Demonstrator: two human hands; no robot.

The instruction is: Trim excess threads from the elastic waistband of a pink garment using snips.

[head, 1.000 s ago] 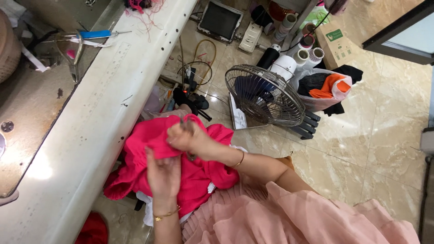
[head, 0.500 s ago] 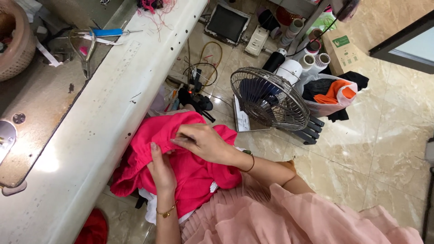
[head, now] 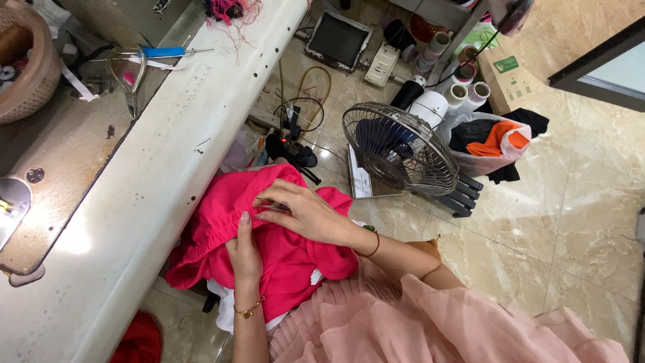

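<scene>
Head view, looking straight down onto a lap draped in pale pink pleated skirt (head: 430,323). Bright pink garment (head: 282,249) bunched on the lap, spilling toward the edge of the long white worktop (head: 154,202) on the left. Left hand (head: 245,252) lying on the pink cloth, gold bracelet at the wrist, fingers (head: 243,220) pressed together and pinching a fold of the garment near its gathered edge. Right hand (head: 306,214) reaching across from the right, dark band at the wrist, fingers closed around a small slim metal tool (head: 272,206) whose kind cannot be told, its tip resting on the fabric just beside the left thumb. Both hands close together, almost touching over the same fold. Up on the worktop, far from the hands, a blue-handled tool (head: 161,51), a woven basket (head: 27,74) at the corner, and tangled pink thread (head: 228,9) near the top edge. On the tiled floor (head: 578,222), a round wire-caged fan (head: 400,148) just beyond the garment, a bag of dark and orange cloth (head: 494,142) beside it, thread cones (head: 460,84) behind, a cardboard box (head: 507,77) further back, and loose cables (head: 299,111) near the worktop's edge.
</scene>
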